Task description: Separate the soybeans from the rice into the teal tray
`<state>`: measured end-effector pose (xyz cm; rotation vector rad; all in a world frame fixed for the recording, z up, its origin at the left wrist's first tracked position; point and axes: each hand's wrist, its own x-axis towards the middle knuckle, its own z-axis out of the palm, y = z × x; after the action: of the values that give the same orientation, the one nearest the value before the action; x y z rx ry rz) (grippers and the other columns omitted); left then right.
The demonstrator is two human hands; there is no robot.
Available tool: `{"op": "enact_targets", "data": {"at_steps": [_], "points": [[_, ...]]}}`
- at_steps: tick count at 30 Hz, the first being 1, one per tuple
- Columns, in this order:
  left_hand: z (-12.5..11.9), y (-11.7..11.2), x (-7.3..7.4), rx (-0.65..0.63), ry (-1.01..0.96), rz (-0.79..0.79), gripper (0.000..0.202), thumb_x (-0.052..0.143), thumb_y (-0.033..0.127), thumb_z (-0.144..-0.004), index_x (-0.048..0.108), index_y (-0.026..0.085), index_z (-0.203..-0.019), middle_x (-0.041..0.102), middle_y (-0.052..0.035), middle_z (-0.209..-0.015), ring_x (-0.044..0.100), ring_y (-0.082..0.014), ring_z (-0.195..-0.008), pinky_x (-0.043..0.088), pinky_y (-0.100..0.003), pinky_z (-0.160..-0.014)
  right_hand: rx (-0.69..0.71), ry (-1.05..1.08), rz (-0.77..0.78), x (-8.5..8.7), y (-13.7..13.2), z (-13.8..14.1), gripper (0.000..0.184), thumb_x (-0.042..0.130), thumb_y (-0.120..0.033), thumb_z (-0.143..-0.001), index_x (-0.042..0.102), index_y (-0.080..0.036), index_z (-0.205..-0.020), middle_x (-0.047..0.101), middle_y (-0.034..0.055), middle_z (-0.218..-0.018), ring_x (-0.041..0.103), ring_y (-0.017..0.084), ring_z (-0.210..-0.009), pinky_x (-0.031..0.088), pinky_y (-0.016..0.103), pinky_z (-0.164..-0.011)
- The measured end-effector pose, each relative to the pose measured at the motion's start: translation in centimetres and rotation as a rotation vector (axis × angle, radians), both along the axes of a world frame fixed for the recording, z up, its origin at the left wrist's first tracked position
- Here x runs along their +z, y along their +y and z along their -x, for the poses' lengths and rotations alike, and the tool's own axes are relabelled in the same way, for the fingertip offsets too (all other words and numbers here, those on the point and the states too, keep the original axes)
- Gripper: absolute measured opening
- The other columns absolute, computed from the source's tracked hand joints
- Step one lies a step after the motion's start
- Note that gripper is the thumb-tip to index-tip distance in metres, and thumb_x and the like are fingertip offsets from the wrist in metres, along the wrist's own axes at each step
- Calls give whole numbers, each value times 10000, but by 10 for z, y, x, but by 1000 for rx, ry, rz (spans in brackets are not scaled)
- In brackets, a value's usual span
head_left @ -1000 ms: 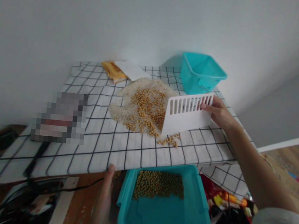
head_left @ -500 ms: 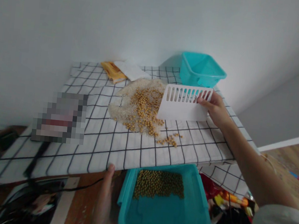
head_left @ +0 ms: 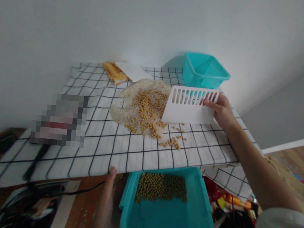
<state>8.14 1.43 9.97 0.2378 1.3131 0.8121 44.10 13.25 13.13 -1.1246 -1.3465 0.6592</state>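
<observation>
My right hand (head_left: 222,111) grips a white slotted scraper (head_left: 189,106) by its right end, its lower edge resting on the checked tablecloth (head_left: 105,149) at the right side of a heap of rice mixed with soybeans (head_left: 143,107). A few loose soybeans (head_left: 173,142) lie in front of the scraper. Below the table's front edge, my left hand (head_left: 107,206) holds the left side of a teal tub (head_left: 167,221) with a layer of soybeans (head_left: 161,188) in its far half; only the thumb and palm show.
A second teal tub (head_left: 204,72) stands at the table's back right corner. A yellow cloth (head_left: 115,73) and a white sheet (head_left: 133,71) lie at the back. A blurred-out patch (head_left: 60,119) sits at the left. Cables and clutter lie on the floor beneath.
The scraper was lifted from the soybeans near the front and carried back up to the right side of the heap, then shifted slightly right. The left hand and tub stayed put.
</observation>
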Motion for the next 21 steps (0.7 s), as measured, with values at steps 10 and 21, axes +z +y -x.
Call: {"op": "enact_targets", "data": {"at_steps": [10, 21], "points": [[-1, 1, -2, 69, 42, 7, 588, 520, 322, -981, 453, 83, -1514, 853, -121, -842, 780, -365, -981, 613, -490, -924, -91, 46, -47, 4, -4, -6, 287, 821, -476, -707, 646, -252, -755, 652, -1, -766, 603, 193, -710, 525, 371, -737], [5, 0, -7, 34, 2, 8, 561, 517, 380, -985, 517, 116, -1479, 854, -129, -928, 782, -353, -984, 616, -468, -918, -59, 71, -7, 2, -5, -7, 279, 829, -471, -710, 658, -260, -773, 662, -1, -771, 604, 181, -683, 528, 337, -642]]}}
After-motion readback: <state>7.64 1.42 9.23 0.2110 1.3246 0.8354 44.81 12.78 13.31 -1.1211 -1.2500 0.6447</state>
